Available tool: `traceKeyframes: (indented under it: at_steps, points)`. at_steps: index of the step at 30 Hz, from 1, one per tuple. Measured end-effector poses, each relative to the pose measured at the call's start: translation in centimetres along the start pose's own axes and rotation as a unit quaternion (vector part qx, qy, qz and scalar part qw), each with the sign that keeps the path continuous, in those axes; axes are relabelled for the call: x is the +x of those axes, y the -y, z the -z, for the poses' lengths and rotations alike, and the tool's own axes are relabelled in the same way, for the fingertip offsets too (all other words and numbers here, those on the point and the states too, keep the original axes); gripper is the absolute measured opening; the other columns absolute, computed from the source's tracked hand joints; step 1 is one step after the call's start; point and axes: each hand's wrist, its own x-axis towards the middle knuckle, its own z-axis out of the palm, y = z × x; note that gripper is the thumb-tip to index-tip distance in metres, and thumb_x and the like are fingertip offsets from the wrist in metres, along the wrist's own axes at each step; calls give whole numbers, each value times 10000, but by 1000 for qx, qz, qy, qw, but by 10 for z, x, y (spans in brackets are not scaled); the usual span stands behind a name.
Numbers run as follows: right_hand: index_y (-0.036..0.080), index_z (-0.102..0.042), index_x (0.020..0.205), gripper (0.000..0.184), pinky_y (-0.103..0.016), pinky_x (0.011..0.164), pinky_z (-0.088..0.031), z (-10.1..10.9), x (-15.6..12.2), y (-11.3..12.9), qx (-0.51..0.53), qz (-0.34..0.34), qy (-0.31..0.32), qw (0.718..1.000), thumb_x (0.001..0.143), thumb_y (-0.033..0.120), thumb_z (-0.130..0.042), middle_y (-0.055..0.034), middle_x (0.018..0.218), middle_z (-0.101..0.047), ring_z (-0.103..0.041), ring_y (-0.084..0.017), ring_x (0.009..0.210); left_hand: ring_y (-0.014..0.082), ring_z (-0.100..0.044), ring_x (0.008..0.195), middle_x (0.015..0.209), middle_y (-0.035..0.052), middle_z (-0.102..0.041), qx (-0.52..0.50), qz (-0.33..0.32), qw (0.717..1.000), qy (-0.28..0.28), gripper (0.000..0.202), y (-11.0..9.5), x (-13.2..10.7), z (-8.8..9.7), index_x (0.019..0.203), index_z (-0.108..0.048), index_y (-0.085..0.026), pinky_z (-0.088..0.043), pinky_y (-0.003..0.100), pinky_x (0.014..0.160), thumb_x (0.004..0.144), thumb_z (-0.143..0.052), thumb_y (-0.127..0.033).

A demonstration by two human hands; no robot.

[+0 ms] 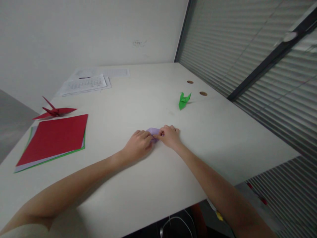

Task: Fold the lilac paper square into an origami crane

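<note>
Fingers (148,136) of both hands are curled and pressed together on a small folded purple paper (154,131). They meet tip to tip over it at the middle of the head view. The left hand (138,142) covers the paper's 8 o'clock side, knuckles up. The right hand (170,135) closes on its 3 o'clock side, with the thumb and forefinger pinching an edge. Only a narrow strip of purple shows between the two hands, so the fold's shape cannot be told. The paper lies flat on the white surface (148,188), near its centre. Both bare forearms reach in from the view's lower corners, and the left one rests on the surface.

From the paper, a green crane (183,100) stands apart at 1 o'clock. Two brown discs (190,82) lie just past it, towards the surface's far right edge. At 9 o'clock, well apart, lies a stack (54,140) of coloured sheets with a red one on top and green and pale edges showing beneath. A red crane (53,111) sits just beyond the stack's far edge. At 11 o'clock, near the far end, lie printed white sheets (85,84), loosely overlapped. A plain wall (86,29) backs the surface, and slatted blinds (247,53) run along its right side.
</note>
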Motion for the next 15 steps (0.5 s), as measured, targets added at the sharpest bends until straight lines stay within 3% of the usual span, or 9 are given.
traceKeyframes:
  at_steps: [5,10,15]
  points:
    - [252,-706,739,438,-385,803,-308,1,0,0,-7,8,-2,1000,850,642,-539,-48,890,-676,-545,-248,938,289,-609,1044,1106,196,-640,33,-16,999,-22,273,-28,-11,-18,1141,-573,-78,-514,453,877,949,-438,-217]
    - [248,-707,737,433,-389,806,-310,1,0,-1,-7,8,-1,1000,856,629,-540,-56,889,-671,-534,-249,931,301,-613,991,1104,203,-632,65,0,998,14,434,-29,-10,-17,1221,-533,-49,-523,440,836,939,-480,-376]
    - [257,-717,733,430,-415,835,-316,-1,-2,-1,-12,-9,-19,1000,845,635,-548,-81,959,-630,-483,-288,1005,303,-584,1038,1101,181,-624,68,-3,997,21,472,-27,-8,-13,1203,-562,-55,-464,446,938,912,-504,-422]
